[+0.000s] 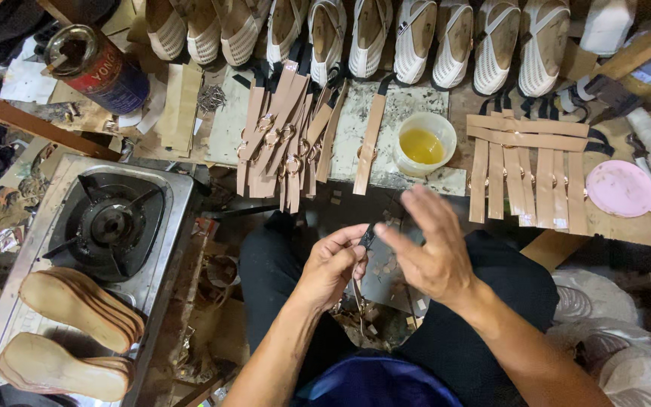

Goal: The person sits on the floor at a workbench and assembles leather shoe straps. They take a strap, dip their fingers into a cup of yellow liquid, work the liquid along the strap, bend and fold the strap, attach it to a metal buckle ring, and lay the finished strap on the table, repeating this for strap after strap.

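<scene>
The left hand (333,264) is pinching a small dark strap end (368,235) between thumb and fingers, closed narrow around it. The right hand (427,252) is hovering just beside it at 3 o'clock, fingers spread wide and holding nothing, forefinger tip nearing the strap. The strap is sitting above the lap, at 6 o'clock from the cup of yellow glue (423,143).

For a clean result, judging from the layout, the grip is best kept near the strap tip, with the free fingers pressing flat rather than twisting.

The tan straps (284,132) at 11 o'clock are looking flat and matte, each carrying a small metal ring. A second batch (525,169) at 2 o'clock is lying in a crossed grid. White woven shoes (416,38) are lining the bench at 12 o'clock. Smooth curved soles (77,305) are resting on the steel gas stove (167,218) at 9 o'clock.
</scene>
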{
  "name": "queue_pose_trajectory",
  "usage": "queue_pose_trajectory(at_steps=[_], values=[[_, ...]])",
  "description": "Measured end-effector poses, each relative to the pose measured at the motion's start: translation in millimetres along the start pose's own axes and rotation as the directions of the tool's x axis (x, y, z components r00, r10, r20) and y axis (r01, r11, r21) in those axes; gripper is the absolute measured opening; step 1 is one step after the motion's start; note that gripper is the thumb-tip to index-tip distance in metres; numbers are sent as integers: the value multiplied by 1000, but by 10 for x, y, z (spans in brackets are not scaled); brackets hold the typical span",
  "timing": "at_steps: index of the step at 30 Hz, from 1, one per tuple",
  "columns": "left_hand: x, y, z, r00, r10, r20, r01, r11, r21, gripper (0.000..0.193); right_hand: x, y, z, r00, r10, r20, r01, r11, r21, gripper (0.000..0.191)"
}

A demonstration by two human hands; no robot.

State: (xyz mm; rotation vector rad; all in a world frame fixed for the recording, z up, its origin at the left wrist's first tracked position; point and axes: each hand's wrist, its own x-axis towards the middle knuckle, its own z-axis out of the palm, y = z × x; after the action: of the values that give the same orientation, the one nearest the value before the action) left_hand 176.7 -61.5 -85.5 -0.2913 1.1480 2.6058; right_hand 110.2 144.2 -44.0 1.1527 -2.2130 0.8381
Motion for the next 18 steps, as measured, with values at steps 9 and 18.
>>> queue_pose_trajectory(at_steps=[9, 18], values=[[-2, -43, -25, 998, 8, 69, -5, 999, -39, 36, 41, -8, -21, 998, 53, -25, -51, 996, 72, 52], [72, -45, 17, 974, 168, -150, -190, 971, -146, 37, -215, -149, 70, 897, 319, 308, -417, 842, 343, 60]])
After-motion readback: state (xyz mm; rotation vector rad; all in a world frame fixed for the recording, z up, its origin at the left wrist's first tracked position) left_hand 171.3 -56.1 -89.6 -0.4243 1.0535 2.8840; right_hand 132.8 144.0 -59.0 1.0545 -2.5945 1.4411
